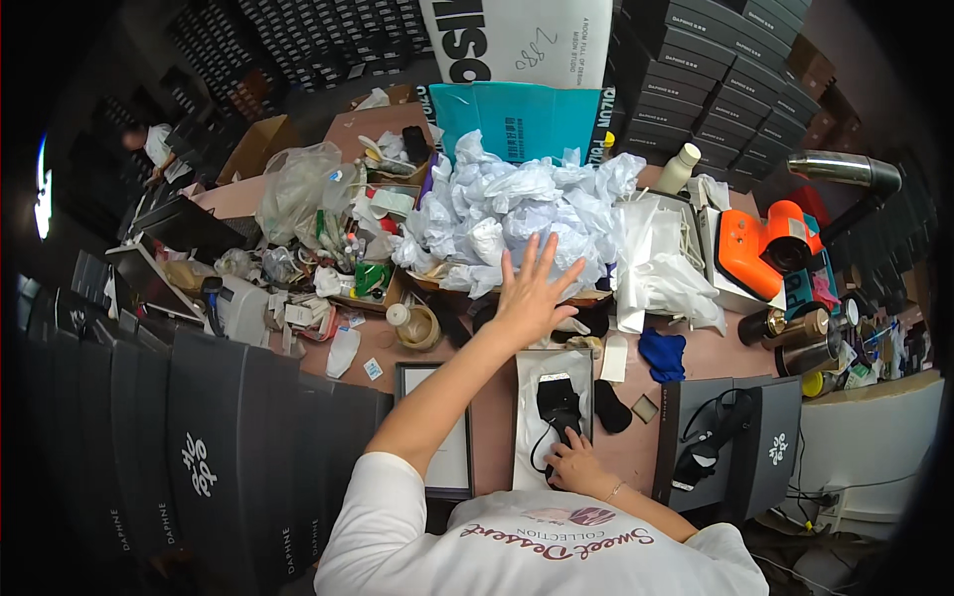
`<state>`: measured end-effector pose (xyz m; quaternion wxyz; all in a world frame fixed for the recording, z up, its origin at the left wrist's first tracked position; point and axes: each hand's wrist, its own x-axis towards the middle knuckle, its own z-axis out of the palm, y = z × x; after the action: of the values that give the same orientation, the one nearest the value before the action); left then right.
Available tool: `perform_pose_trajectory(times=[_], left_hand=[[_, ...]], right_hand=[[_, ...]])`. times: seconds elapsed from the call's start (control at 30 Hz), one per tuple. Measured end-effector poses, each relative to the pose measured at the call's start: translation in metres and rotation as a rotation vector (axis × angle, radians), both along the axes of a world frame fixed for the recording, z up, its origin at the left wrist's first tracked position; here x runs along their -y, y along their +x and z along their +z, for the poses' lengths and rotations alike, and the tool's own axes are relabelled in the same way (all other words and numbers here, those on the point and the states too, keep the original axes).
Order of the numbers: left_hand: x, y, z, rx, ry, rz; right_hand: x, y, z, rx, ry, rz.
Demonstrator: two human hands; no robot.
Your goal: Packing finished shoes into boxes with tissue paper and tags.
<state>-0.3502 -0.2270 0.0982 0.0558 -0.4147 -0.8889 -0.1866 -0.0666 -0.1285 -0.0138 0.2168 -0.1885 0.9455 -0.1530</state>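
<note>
White shirt cloth (537, 556) fills the near edge. Far to the left sit another person (157, 149) and a clear bag (298, 194) on the table (487, 437); near left, dark boxes (238, 437) stand in a row. Right of these come a tape roll (412, 326) and, nearer, a dark-rimmed tray (447, 427), its near part partly hidden by the left arm (447, 407).

That arm crosses to the far side, where the left hand (542, 298) is spread wide, palm down, gripping nothing that shows. It is over the near edge of the crumpled paper (527, 204); whether it touches is unclear. The paper lies straight beyond the shoe, so the left hand is nearer the paper and the right hand (576, 465) nearer the shoe.

The black shoe (559, 397) lies in a white-lined box (524, 422), its long axis running near to far. The right hand, half-curled, rests at its near end; I cannot tell how firmly, if at all, it grips. Dark items lie between box and paper.

Further right are a black pad (611, 407), a blue cloth (663, 356), a second shoe (708, 447) on a dark box (676, 397), and, farther off, white sheets (676, 288) and an orange device (750, 256).
</note>
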Motion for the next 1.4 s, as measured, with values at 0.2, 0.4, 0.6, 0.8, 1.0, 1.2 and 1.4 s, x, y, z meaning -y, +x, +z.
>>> perform_pose_trajectory(times=[0.2, 0.4, 0.6, 0.8, 1.0, 1.2, 1.4], left_hand=[[-0.026, -0.079, -0.051, 0.119, -0.255, 0.069], [-0.042, -0.098, -0.082, 0.013, -0.304, 0.153], [-0.041, -0.138, -0.086, 0.14, -0.135, 0.147], [-0.03, -0.187, -0.077, 0.32, 0.01, 0.081], [-0.02, -0.224, -0.072, 0.722, 0.08, 0.198], [-0.015, -0.236, -0.078, 1.001, 0.307, 0.234], [-0.01, -0.246, -0.076, 1.267, 0.455, 0.301]], right_hand=[[0.0, 0.001, -0.005, 0.12, -0.02, -0.084], [-0.005, -0.001, -0.005, 0.153, -0.106, -0.122], [-0.004, 0.003, -0.016, 0.124, -0.154, -0.143], [-0.006, -0.001, -0.01, 0.146, -0.175, -0.139], [-0.025, -0.025, 0.022, 0.18, -0.276, -0.124], [-0.069, -0.156, 0.082, -0.122, -0.598, -0.252], [-0.093, -0.292, 0.043, -0.267, -0.606, -0.299]])
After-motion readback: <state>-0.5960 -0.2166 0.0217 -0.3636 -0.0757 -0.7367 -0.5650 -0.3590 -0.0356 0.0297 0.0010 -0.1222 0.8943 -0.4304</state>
